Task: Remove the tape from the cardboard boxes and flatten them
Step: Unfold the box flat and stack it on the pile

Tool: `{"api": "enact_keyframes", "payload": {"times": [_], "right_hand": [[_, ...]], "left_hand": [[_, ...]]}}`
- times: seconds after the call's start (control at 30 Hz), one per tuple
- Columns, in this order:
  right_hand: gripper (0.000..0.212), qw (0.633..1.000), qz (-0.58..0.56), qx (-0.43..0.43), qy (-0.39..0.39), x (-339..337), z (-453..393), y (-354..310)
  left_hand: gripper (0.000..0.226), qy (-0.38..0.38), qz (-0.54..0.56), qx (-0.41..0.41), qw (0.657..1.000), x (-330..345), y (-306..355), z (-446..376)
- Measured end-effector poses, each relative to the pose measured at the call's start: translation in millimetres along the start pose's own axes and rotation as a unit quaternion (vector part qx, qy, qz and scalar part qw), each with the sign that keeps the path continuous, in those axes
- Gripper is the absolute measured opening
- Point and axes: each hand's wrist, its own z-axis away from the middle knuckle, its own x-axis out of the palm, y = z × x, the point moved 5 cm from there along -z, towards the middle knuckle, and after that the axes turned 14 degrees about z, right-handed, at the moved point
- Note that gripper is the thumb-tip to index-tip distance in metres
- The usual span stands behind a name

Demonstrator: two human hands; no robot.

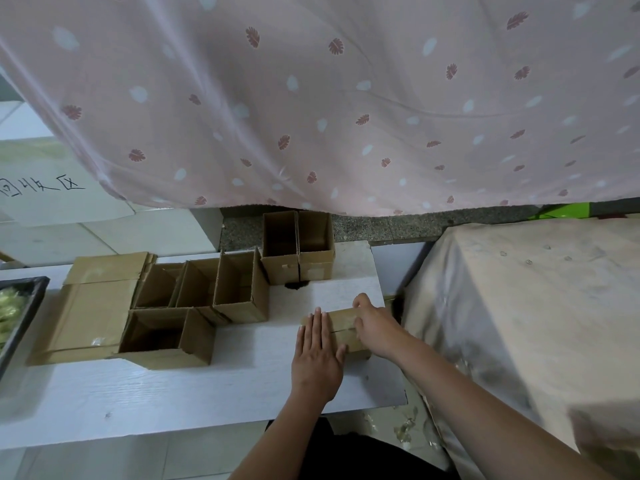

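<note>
Cardboard box [341, 328] lies low and right of centre on the table [173, 393]; your left hand [317, 355] presses it flat-fingered, your right hand [372, 325] curls over its far edge; likely flattening; next, press down evenly or peel remaining tape.

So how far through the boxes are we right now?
Done: flattened cardboard lies stacked at the table's left. In hand: the left hand presses flat on a closed box while the right hand works at its top seam. Left: about six open boxes stand unflattened; whether they carry tape is unclear.
</note>
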Motion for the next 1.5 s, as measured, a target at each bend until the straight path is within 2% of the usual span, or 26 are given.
{"api": "enact_keyframes", "payload": {"times": [0.1, 0.2, 0.4, 0.6, 0.67, 0.77, 0.8, 1.17, 1.5], "right_hand": [[0.014, 1.000, 0.020, 0.013, -0.007, 2.9, -3.3, 2.3], [0.012, 1.000, 0.002, 0.016, 0.022, 0.8, -8.3, 2.6], [0.017, 1.000, -0.011, 0.017, 0.017, -0.8, -5.4, -3.1], [0.007, 1.000, -0.002, -0.001, -0.001, 3.9, -1.1, -11.9], [0.016, 1.000, -0.005, -0.009, -0.001, 5.7, -0.9, -15.0], [0.042, 0.999, -0.019, -0.040, 0.011, 6.1, -4.5, -19.6], [0.044, 0.999, -0.003, -0.049, 0.010, 5.9, -5.7, -20.8], [0.018, 0.999, 0.045, -0.015, 0.021, 7.2, -0.3, -3.5], [0.013, 0.995, -0.008, -0.013, 0.100, -13.5, 8.3, 22.0]], "left_hand": [[0.076, 0.005, -0.009, 0.000, 1.000, 0.9, 1.7, 0.9], [0.077, 0.011, 0.003, -0.011, 1.000, 0.7, 6.5, 2.3], [0.066, 0.015, 0.043, -0.023, 0.999, 1.2, 14.1, 1.2], [0.073, 0.000, 0.029, -0.014, 0.999, 0.4, 12.1, 2.1], [0.075, -0.006, 0.021, -0.015, 1.000, 0.9, 11.7, 1.7], [0.076, -0.016, 0.018, -0.019, 1.000, 1.5, 9.9, 1.0], [0.076, -0.017, 0.017, -0.019, 1.000, 1.4, 9.7, 1.2], [0.078, -0.021, 0.008, -0.020, 1.000, 4.5, 7.9, -0.5], [0.080, -0.023, -0.001, -0.015, 1.000, 3.2, 8.0, 0.1]]}}
